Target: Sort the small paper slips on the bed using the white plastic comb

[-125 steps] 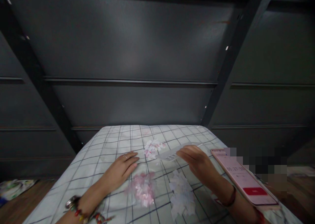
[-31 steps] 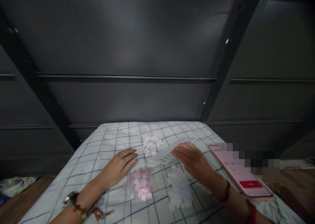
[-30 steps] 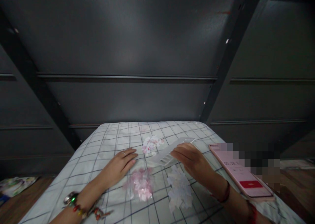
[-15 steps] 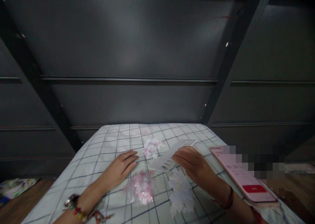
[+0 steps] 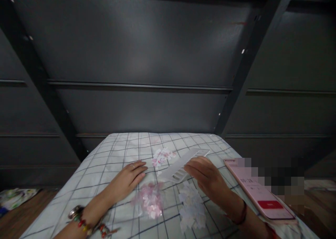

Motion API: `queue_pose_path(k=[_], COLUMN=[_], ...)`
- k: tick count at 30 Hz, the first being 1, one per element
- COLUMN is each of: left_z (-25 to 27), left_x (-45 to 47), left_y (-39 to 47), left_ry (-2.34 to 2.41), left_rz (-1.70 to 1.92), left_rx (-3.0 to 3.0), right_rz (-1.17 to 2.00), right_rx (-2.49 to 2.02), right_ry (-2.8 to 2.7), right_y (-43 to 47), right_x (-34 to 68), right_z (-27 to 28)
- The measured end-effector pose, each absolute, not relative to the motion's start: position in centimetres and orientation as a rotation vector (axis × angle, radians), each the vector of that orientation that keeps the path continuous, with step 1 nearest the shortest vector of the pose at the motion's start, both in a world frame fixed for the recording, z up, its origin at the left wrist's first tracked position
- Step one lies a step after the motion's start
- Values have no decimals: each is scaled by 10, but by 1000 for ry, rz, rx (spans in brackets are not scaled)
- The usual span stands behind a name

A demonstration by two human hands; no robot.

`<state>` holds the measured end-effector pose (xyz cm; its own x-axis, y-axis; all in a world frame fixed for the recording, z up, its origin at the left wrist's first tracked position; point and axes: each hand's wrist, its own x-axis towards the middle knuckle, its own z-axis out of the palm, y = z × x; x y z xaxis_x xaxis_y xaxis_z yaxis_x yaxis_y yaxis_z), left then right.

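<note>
Faint "00:28" on the phone screen (image 5: 258,191), the rest illegible.

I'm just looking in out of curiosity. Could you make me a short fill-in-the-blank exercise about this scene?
1. The person's right hand, holding a flat, pale, slotted strip, is to the ____ of the rectangular, pink-edged phone in the picture.
2. The wide bar low on the phone is coloured ____.
3. The small paper-like pieces in the shiny, clear plastic bag are mostly ____.
4. The person's left hand wears a thin ____ on one finger.

Missing words: left; red; pink; ring.
</note>
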<state>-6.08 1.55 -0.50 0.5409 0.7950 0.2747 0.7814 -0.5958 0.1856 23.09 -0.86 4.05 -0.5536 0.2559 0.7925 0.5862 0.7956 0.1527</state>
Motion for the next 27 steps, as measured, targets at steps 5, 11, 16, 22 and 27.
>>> queue_pose_path(k=[5, 11, 16, 22, 27], left_z=[-5, -7, -6, -5, -5], left_x=[-61, -62, -62, -61, -61], left_y=[16, 18, 17, 16, 17], left_ry=[1394, 1363, 1365, 1370, 1361], left_rz=[523, 520, 504, 496, 525], left_rx=[2736, 2738, 2727, 2715, 2716], right_rz=[-521, -613, -602, -563, -575], right_rx=[-689, -821, -832, -958, -887], right_ry=[-2190, -2160, -2134, -2206, -2161], right_y=[-2, 1, 0, 1, 1], right_x=[232, 245, 249, 255, 261], right_z=[36, 40, 43, 44, 45])
